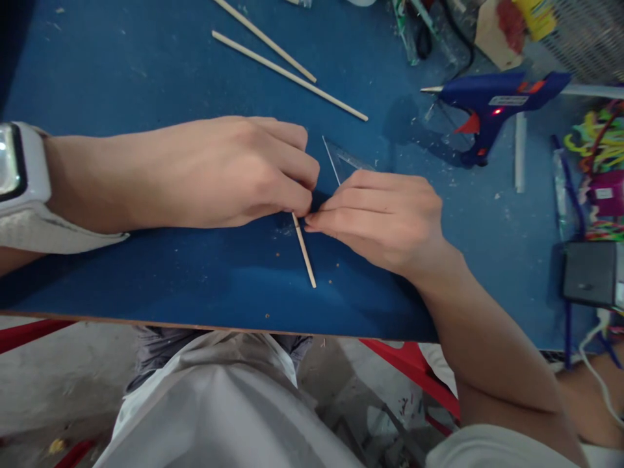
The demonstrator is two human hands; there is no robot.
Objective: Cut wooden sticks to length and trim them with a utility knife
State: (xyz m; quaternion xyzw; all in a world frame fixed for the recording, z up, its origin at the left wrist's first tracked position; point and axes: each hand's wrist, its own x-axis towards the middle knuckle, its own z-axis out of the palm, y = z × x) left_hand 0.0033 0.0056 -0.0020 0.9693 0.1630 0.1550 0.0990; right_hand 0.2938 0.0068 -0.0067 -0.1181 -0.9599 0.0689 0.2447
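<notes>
My left hand [258, 172] is closed, its fingers curled over a thin wooden stick [305, 253]. The lower end of this stick sticks out toward the table's front edge and bears a dark mark near my fingers; its upper part is hidden under the hand. Close beside it, my right hand [385, 214] has its thumb and fingers pinched together, the tips almost meeting my left fingertips. Whatever is in that pinch is hidden. A clear set square [336, 159] lies partly beneath my right hand, and I cannot tell whether the hand grips it.
Two longer wooden sticks [292, 77] lie at the back of the blue table [121, 84]. At right rests a blue glue gun [492, 104] with its red light on, near a glue stick [520, 153]. A black adapter [589, 273], colourful cords [592, 140] and a mesh basket [589, 42] line the right side.
</notes>
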